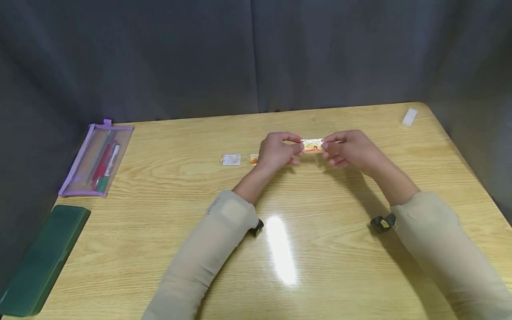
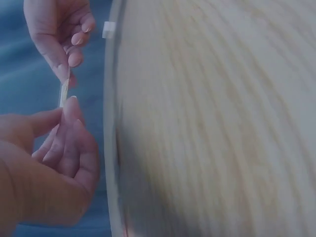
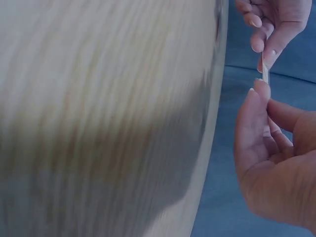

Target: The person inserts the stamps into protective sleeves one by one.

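Note:
Between both hands, above the table, a small flat shiny packet (image 1: 313,146) with yellow and orange print is stretched out level. My left hand (image 1: 278,150) pinches its left end with thumb and finger. The right hand (image 1: 352,150) pinches the opposite end the same way. Seen edge-on in the left wrist view, the packet (image 2: 64,93) is a thin strip. On the table left of the hands lie a small white printed packet (image 1: 231,160) and an orange-printed piece (image 1: 254,159), the latter partly hidden by my left hand.
A purple-edged mesh pouch (image 1: 75,193) with pens inside lies at the left edge of the wooden table (image 1: 160,249). Nearer is a dark green case (image 1: 44,260). A small white block (image 1: 409,117) sits at the far right corner. Dark curtains (image 1: 180,58) hang behind.

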A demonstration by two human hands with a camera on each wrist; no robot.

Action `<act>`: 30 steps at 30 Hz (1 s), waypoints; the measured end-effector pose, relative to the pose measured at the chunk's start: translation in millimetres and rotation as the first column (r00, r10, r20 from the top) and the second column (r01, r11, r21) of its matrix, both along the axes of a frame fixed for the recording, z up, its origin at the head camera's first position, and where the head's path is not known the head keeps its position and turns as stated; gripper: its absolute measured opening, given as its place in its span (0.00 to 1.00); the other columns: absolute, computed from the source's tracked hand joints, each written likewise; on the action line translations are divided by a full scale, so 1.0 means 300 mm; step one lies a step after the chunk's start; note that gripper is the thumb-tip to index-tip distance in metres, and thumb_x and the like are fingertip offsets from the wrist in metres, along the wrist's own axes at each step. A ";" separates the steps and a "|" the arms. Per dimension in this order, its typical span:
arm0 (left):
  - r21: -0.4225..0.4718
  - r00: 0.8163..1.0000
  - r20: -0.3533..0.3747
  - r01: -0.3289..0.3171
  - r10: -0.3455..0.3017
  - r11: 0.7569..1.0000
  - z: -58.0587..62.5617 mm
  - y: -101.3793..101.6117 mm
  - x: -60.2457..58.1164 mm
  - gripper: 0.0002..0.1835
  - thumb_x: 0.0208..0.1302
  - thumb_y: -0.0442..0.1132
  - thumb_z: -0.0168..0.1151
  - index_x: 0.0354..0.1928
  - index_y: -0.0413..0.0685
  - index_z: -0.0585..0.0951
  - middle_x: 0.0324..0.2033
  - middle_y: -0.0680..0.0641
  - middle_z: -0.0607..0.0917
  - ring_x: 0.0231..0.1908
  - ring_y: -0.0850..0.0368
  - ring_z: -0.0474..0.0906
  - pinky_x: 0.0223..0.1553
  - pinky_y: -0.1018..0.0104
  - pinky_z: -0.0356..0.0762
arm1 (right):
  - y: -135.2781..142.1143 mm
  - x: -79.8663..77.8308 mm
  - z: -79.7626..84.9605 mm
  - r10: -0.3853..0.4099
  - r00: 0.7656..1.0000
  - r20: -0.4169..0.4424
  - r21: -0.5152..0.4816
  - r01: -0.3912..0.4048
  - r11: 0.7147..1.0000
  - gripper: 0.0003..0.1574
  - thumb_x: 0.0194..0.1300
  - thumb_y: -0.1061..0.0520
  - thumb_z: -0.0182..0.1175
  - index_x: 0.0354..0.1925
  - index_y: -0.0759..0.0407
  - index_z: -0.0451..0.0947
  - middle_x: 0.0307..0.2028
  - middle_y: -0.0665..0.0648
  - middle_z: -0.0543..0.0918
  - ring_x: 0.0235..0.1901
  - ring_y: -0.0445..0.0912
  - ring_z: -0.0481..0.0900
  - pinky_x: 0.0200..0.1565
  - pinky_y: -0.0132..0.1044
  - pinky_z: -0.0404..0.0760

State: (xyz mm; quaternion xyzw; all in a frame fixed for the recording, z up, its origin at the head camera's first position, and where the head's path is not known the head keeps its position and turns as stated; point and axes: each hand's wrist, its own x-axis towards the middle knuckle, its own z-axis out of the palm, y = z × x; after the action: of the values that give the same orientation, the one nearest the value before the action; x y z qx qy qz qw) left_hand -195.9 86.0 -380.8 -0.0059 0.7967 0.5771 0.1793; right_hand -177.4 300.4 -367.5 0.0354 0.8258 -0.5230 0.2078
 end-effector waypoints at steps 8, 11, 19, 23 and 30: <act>-0.262 0.994 -0.029 0.097 -0.108 0.960 -0.014 0.013 -0.013 0.11 0.71 0.45 0.64 0.52 0.56 0.86 0.30 0.54 0.92 0.24 0.59 0.88 0.22 0.73 0.73 | 0.012 -0.024 -0.016 0.047 0.997 0.054 0.061 -0.050 0.997 0.26 0.79 0.53 0.52 0.67 0.67 0.70 0.38 0.51 0.87 0.31 0.39 0.84 0.38 0.36 0.89; -0.308 0.992 -0.025 0.111 -0.125 0.945 -0.014 0.012 -0.025 0.10 0.71 0.47 0.65 0.51 0.60 0.86 0.29 0.56 0.92 0.24 0.60 0.88 0.25 0.69 0.73 | 0.013 -0.035 -0.022 0.048 0.997 0.057 0.087 -0.053 0.995 0.25 0.79 0.54 0.53 0.66 0.66 0.71 0.38 0.51 0.87 0.32 0.40 0.84 0.38 0.36 0.88; -0.317 0.990 -0.048 0.108 -0.130 0.942 -0.023 0.019 -0.048 0.08 0.69 0.43 0.65 0.46 0.55 0.88 0.26 0.51 0.91 0.21 0.59 0.86 0.23 0.72 0.73 | 0.004 -0.063 -0.040 0.068 0.996 0.058 0.158 -0.076 0.985 0.22 0.78 0.57 0.53 0.64 0.66 0.73 0.39 0.54 0.89 0.34 0.43 0.85 0.38 0.37 0.88; -0.312 0.990 -0.059 0.104 -0.129 0.944 -0.025 0.028 -0.051 0.08 0.67 0.39 0.63 0.44 0.53 0.89 0.24 0.47 0.90 0.19 0.60 0.83 0.18 0.76 0.71 | 0.001 -0.060 -0.041 0.071 0.995 0.067 0.161 -0.081 0.984 0.21 0.78 0.58 0.53 0.63 0.67 0.73 0.38 0.55 0.88 0.34 0.43 0.84 0.38 0.36 0.87; -0.241 0.994 -0.001 0.107 -0.111 0.965 -0.020 0.035 -0.041 0.06 0.68 0.37 0.65 0.42 0.48 0.88 0.27 0.48 0.90 0.18 0.62 0.82 0.18 0.77 0.76 | 0.004 -0.058 -0.046 0.077 0.994 0.071 0.162 -0.088 0.983 0.21 0.78 0.58 0.53 0.62 0.69 0.73 0.36 0.54 0.87 0.33 0.42 0.82 0.36 0.35 0.86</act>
State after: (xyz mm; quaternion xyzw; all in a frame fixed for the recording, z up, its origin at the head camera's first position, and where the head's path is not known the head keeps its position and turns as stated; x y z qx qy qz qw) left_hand -208.1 96.6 -386.9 0.0204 0.8611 0.4656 0.2031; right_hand -194.8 301.4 -381.5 0.0352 0.8598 -0.4425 0.2523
